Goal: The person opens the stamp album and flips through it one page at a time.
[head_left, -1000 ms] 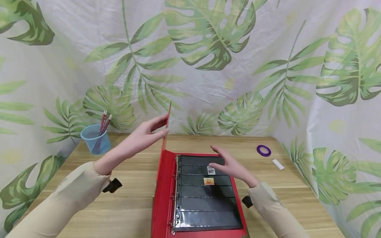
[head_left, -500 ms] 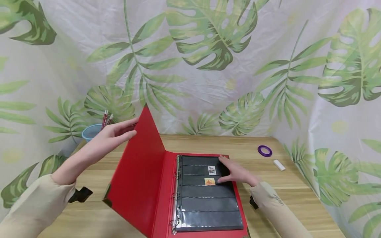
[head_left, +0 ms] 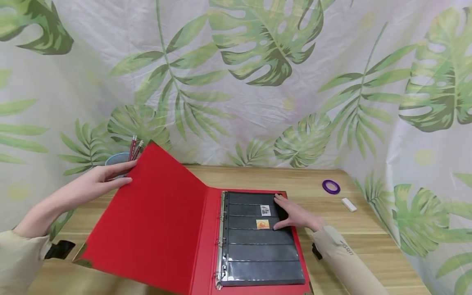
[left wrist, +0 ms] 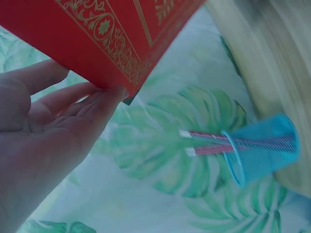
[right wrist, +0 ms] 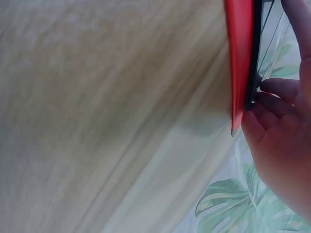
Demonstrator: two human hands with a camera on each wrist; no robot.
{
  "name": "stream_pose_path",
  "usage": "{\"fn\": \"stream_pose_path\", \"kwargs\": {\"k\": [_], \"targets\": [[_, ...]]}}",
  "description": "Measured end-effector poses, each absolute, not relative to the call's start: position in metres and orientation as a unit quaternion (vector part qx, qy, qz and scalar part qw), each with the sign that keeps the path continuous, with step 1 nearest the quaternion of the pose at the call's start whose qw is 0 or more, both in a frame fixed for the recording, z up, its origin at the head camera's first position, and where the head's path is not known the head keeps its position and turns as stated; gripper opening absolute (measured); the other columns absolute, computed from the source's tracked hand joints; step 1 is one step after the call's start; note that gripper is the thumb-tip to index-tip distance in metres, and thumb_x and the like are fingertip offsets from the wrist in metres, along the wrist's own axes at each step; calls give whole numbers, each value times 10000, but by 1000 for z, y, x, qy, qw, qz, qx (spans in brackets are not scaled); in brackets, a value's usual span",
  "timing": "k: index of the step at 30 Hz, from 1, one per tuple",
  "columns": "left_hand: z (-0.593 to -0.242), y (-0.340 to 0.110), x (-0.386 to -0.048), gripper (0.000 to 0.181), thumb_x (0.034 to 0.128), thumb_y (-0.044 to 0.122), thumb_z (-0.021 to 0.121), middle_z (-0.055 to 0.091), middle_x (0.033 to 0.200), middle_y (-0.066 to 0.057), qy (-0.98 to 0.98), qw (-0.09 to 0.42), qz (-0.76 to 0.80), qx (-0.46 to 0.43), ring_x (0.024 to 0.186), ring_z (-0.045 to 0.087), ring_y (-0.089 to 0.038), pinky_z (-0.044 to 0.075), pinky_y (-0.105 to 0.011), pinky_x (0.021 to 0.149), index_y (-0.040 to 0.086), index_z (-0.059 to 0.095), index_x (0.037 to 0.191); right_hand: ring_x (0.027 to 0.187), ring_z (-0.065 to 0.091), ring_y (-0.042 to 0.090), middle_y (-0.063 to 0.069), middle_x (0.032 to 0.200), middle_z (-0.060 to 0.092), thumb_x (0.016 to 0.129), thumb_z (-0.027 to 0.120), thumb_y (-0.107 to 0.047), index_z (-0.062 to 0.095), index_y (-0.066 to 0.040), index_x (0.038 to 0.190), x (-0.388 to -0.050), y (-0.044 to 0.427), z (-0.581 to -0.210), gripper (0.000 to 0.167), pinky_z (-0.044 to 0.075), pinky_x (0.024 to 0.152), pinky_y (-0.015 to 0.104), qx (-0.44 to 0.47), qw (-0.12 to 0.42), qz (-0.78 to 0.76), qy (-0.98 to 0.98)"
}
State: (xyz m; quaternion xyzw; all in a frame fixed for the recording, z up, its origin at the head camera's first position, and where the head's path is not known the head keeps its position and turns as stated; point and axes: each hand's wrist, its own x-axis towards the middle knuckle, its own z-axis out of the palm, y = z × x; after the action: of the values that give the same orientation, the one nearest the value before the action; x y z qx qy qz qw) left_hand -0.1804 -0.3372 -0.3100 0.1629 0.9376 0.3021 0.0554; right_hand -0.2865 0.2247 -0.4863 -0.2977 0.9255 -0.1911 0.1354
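Note:
A red stamp album (head_left: 214,229) with metal rings lies on the table, its front cover (head_left: 155,221) swung out left and still raised at a slant. My left hand (head_left: 88,186) holds the cover's outer edge, fingers behind and thumb at the front. Gold ornament shows on the outer face of the cover (left wrist: 104,39) in the left wrist view. On the black pocket page (head_left: 262,252) sit a grey-white stamp (head_left: 265,210) and an orange-yellow stamp (head_left: 262,224). My right hand (head_left: 296,215) rests on the page's right edge, fingers spread and relaxed.
A blue mesh pencil cup (left wrist: 267,150) with red pencils (left wrist: 209,149) stands at the back left, partly behind my left hand. At the back right lie a purple tape ring (head_left: 324,187) and a white eraser-like block (head_left: 348,205). Leaf-patterned cloth (head_left: 243,102) hangs behind the table.
My left hand has swung the cover from upright down to the left. My right hand has come down from above the page onto its right edge.

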Motion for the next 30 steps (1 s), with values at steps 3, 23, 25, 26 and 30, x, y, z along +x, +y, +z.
{"fn": "stream_pose_path", "kwargs": {"k": [3, 23, 25, 26, 30], "targets": [[-325, -348, -185, 636, 996, 229, 596, 375, 1536, -299, 940, 35, 285, 182, 1356, 497, -75, 428, -1, 827, 2, 334, 1529, 1502, 254, 426, 240, 1629, 224, 776, 806, -491, 300, 61, 1520, -287, 226, -486, 1056, 287, 1183, 583, -294, 137, -188, 927], [-446, -311, -171, 998, 630, 417, 901, 362, 1468, -398, 958, 33, 125, 258, 1313, 300, -666, 354, -779, 959, -72, 485, 1394, 1500, 256, 429, 248, 1627, 220, 786, 803, -475, 293, 71, 1519, -287, 229, -484, 1047, 307, 1174, 572, -294, 141, -190, 926], [-451, -299, -169, 1023, 667, 471, 868, 336, 1508, -364, 950, 59, 151, 268, 1353, 266, -629, 309, -783, 998, -50, 445, 1439, 1502, 251, 429, 249, 1627, 218, 786, 804, -471, 293, 72, 1519, -287, 229, -484, 1045, 305, 1175, 575, -293, 141, -192, 926], [-453, -293, -169, 1034, 677, 496, 855, 336, 1514, -353, 946, 62, 160, 273, 1355, 263, -615, 300, -781, 1003, -44, 432, 1451, 1502, 249, 429, 250, 1627, 218, 786, 804, -472, 293, 72, 1519, -287, 229, -484, 1045, 304, 1175, 575, -292, 141, -192, 926], [-461, -274, -169, 1079, 707, 600, 795, 334, 1539, -313, 935, 49, 173, 307, 1383, 272, -571, 306, -759, 1025, -36, 392, 1480, 1510, 246, 411, 225, 1638, 211, 785, 798, -489, 289, 47, 1529, -287, 229, -485, 1049, 306, 1180, 562, -287, 143, -187, 929]]}}
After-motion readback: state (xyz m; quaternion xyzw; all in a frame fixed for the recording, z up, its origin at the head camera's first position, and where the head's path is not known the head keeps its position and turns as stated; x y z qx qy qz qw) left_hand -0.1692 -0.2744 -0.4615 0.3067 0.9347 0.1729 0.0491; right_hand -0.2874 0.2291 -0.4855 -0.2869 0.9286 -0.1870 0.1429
